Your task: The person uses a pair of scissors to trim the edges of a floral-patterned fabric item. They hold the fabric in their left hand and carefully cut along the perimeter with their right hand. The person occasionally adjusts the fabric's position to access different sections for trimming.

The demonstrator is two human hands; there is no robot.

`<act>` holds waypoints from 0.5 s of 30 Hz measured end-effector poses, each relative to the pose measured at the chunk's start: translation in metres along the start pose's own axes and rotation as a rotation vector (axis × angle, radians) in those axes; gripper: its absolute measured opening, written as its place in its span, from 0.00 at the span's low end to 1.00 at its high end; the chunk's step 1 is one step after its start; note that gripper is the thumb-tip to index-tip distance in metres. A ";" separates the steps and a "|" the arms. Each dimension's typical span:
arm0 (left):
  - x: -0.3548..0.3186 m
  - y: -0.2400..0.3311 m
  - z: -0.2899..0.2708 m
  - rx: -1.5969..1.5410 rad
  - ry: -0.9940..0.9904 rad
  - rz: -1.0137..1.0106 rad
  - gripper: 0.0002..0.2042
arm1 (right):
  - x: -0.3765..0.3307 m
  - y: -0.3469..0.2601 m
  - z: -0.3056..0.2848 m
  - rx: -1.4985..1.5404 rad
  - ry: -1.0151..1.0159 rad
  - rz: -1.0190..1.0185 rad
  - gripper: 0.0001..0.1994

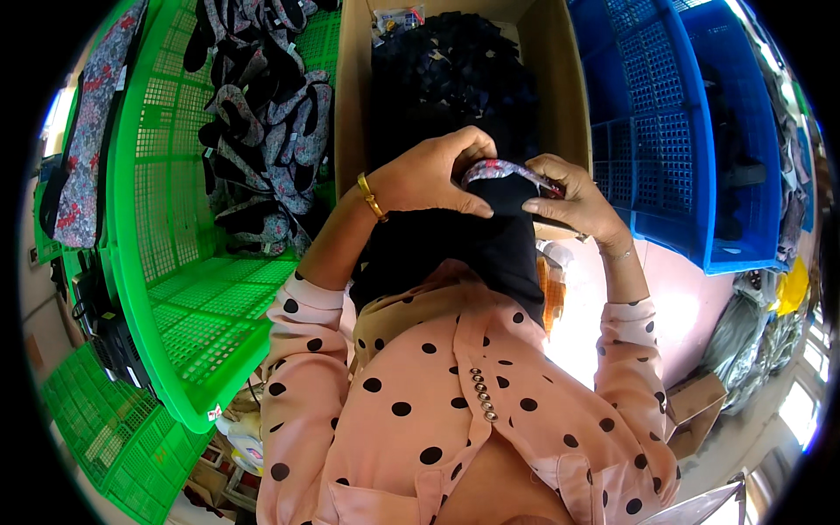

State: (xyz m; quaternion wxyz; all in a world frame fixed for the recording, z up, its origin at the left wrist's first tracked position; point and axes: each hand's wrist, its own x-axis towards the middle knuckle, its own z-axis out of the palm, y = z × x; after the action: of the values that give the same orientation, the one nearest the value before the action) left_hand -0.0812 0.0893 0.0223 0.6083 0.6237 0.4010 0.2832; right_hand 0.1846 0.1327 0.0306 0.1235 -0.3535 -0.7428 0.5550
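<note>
Above my lap, my two hands hold a small cloth piece (500,170) with a grey, red and white floral edge; it looks like a slipper. My left hand (429,175), with a gold bangle on the wrist, curls thumb and fingers around its left end. The right end is pinched between the thumb and fingers of my right hand (573,199). Black cloth (446,236) lies below my hands; where it ends and the piece's dark side begins is hard to tell. Similar floral and black pieces (262,149) fill part of the green crate (188,280) on the left.
Straight ahead stands a cardboard box (560,87) with a heap of dark scraps (451,66). Blue plastic crates (665,140) are on the right. Floral fabric (92,149) hangs over the far left crate edge. Clear plastic bags (744,341) and a small carton (696,407) sit lower right.
</note>
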 end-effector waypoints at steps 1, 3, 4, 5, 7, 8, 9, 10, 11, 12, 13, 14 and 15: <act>-0.001 0.000 -0.003 0.023 -0.032 0.000 0.33 | 0.000 0.000 0.000 -0.042 -0.010 -0.033 0.18; -0.001 0.000 -0.007 0.033 -0.076 -0.012 0.32 | 0.000 -0.009 0.004 -0.094 0.013 -0.070 0.18; -0.001 -0.001 -0.007 0.045 -0.085 -0.002 0.32 | 0.000 -0.011 0.005 -0.148 0.004 -0.083 0.18; -0.002 -0.002 -0.007 0.057 -0.094 0.008 0.32 | 0.001 -0.013 0.004 -0.203 -0.005 -0.095 0.18; -0.002 0.001 -0.005 0.110 -0.069 0.037 0.28 | 0.003 -0.018 0.004 -0.299 0.005 -0.124 0.17; -0.004 0.004 -0.002 0.149 -0.025 0.047 0.27 | 0.003 -0.019 0.005 -0.334 0.020 -0.111 0.17; -0.006 0.005 0.000 0.186 0.020 0.058 0.26 | 0.003 -0.020 0.006 -0.371 0.033 -0.097 0.16; -0.007 0.005 0.002 0.224 0.065 0.070 0.25 | 0.004 -0.020 0.006 -0.408 0.047 -0.083 0.16; -0.006 -0.001 0.005 0.272 0.150 0.165 0.22 | 0.006 -0.013 0.010 -0.430 0.116 -0.168 0.16; -0.006 -0.001 0.006 0.291 0.201 0.181 0.20 | 0.008 -0.011 0.012 -0.459 0.153 -0.148 0.15; -0.004 0.000 0.008 0.310 0.254 0.197 0.19 | 0.010 -0.010 0.014 -0.487 0.190 -0.129 0.14; -0.002 0.000 0.009 0.330 0.307 0.213 0.18 | 0.013 -0.009 0.016 -0.516 0.226 -0.111 0.13; 0.002 -0.002 0.013 0.394 0.394 0.237 0.17 | 0.018 -0.005 0.018 -0.587 0.278 -0.175 0.12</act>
State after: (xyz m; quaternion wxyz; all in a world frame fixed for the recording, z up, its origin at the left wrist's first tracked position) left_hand -0.0692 0.0843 0.0185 0.3488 0.7052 0.4830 0.3844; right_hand 0.1591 0.1307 0.0247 0.1638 -0.3812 -0.8746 0.2510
